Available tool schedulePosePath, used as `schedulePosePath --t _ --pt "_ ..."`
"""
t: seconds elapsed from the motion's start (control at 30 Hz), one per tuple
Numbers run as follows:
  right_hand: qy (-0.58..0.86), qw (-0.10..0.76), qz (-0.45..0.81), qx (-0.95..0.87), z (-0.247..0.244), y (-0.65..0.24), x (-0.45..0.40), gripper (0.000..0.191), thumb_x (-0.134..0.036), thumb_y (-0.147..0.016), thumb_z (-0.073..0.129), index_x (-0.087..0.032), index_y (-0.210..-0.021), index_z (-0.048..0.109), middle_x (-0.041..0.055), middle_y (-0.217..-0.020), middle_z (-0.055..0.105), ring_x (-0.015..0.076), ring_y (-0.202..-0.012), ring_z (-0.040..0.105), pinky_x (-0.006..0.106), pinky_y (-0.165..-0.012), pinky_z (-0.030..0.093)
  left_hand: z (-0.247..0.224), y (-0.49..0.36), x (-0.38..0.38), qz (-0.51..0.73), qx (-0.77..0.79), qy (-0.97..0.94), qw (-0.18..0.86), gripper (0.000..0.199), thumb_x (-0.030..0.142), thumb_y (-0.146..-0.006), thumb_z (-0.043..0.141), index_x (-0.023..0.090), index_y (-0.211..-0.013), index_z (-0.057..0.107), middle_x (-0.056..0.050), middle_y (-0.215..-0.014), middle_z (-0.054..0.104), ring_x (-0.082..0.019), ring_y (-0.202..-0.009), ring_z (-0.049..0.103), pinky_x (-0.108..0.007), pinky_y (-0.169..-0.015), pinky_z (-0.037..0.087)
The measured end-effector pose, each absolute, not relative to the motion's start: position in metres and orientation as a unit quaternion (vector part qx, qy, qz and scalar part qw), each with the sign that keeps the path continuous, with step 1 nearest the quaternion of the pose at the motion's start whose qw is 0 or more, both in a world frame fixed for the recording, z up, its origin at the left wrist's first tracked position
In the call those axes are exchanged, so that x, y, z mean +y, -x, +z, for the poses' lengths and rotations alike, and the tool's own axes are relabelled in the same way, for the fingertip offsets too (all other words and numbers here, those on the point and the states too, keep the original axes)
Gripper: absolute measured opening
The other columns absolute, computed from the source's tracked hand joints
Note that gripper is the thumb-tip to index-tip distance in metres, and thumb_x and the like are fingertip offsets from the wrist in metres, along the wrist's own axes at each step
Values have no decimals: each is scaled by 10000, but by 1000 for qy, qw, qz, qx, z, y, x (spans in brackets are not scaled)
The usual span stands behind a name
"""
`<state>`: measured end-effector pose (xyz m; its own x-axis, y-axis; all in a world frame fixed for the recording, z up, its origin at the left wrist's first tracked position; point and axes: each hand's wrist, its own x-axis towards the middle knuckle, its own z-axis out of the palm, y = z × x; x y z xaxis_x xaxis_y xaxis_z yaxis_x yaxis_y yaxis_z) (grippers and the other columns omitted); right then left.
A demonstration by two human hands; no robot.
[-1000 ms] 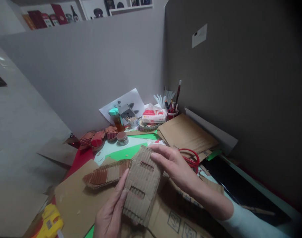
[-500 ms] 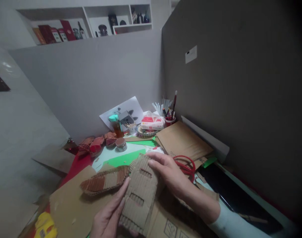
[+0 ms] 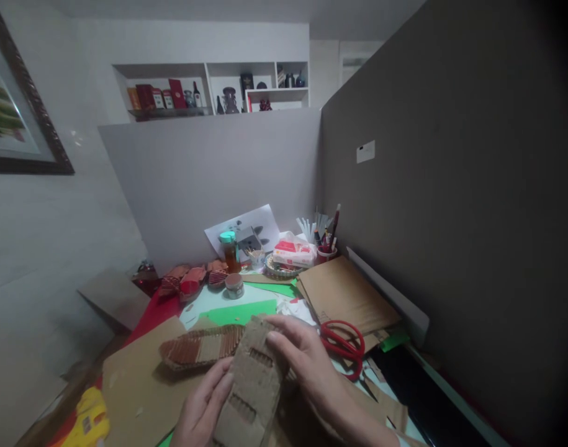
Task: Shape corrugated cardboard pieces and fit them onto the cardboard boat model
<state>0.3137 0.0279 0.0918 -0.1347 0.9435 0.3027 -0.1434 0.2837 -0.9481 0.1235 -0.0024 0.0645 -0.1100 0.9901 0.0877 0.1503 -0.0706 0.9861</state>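
Observation:
A grey-brown corrugated cardboard piece [image 3: 253,388] with two rectangular slots is held tilted between both hands at the bottom middle. My left hand [image 3: 203,397] grips its lower left edge. Along the upper right edge, my right hand [image 3: 306,360] is closed on the same piece, thumb on its face. Left of it, a boat-shaped cardboard piece [image 3: 202,347], partly coloured red-brown, lies on a flat cardboard sheet [image 3: 135,382]. Red-handled scissors [image 3: 344,341] rest just right of my right hand.
A yellow tool [image 3: 90,419] lies at the lower left. Farther back stand a round jar [image 3: 234,286], a bottle with a turquoise lid [image 3: 230,251], red pieces [image 3: 190,282] and a pen cup [image 3: 326,253]. Stacked cardboard [image 3: 346,298] lies at right, beside a grey partition [image 3: 432,186].
The view has tilted up, showing more wall and a picture frame. Both hands still hold the slotted piece, now lower in view and slightly turned. More of the red scissors shows.

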Motion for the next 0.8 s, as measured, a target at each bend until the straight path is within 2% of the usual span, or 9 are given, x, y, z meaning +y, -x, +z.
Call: schedulePosePath --t 0.1,0.2,0.27,0.4,0.43,0.5,0.6,0.67,0.8 --pt "346 545 485 -590 94 -317 27 277 -343 -901 637 -179 -1103 731 66 -1070 752 253 -1011 678 352 -913 493 72 -123 -7 518 533 -509 434 505 755 -661 725 343 -940 809 19 -1086 800 -276 -1143 666 -263 -925 530" --pt "348 534 475 -607 96 -322 28 270 -357 -907 635 -169 -1070 738 62 -1029 755 251 -994 675 339 -892 489 75 -123 -10 516 522 -509 450 450 704 -707 732 339 -962 800 30 -1052 796 -237 -1105 658 -213 -920 495" --pt "346 527 469 -619 96 -324 29 263 -355 -913 622 -166 -1053 740 59 -1022 753 244 -990 671 330 -889 485 76 -123 -11 507 504 -520 468 400 647 -761 723 322 -985 785 27 -967 783 -200 -989 665 -195 -852 493" --pt "354 511 463 -631 94 -326 30 261 -351 -911 617 -161 -1040 742 63 -1020 750 239 -995 661 331 -897 474 79 -125 -10 464 468 -527 536 353 582 -827 688 253 -937 752 46 -721 653 -134 -670 592 -200 -601 467" --pt "358 506 467 -631 93 -326 30 270 -359 -907 621 -156 -1040 741 70 -1015 751 243 -991 661 339 -896 475 81 -126 -9 452 465 -524 553 347 570 -835 685 244 -937 747 50 -712 635 -130 -664 584 -203 -597 465" --pt "365 490 480 -630 91 -325 30 298 -382 -903 619 -149 -1047 738 84 -1012 751 253 -977 664 357 -881 487 82 -128 -7 436 456 -524 573 357 549 -826 707 245 -1009 744 40 -785 676 -153 -755 621 -230 -704 504" --pt "371 466 500 -629 90 -324 27 325 -406 -902 616 -159 -1080 729 93 -1036 748 263 -982 665 369 -856 505 81 -130 -3 431 445 -536 574 462 515 -806 742 255 -1187 710 -3 -1046 755 -220 -982 660 -300 -898 503" --pt "378 457 507 -626 90 -325 26 340 -408 -901 620 -168 -1123 714 92 -1054 740 264 -996 657 370 -855 505 79 -130 -2 433 451 -541 563 485 500 -822 732 242 -1230 692 -20 -1153 753 -243 -1032 666 -311 -888 509" --pt "392 447 518 -615 91 -325 29 335 -377 -879 653 -175 -1143 696 78 -1032 713 248 -961 637 354 -839 493 77 -129 -2 455 473 -542 525 428 490 -834 729 235 -1177 717 -3 -1106 777 -223 -988 690 -274 -852 522"
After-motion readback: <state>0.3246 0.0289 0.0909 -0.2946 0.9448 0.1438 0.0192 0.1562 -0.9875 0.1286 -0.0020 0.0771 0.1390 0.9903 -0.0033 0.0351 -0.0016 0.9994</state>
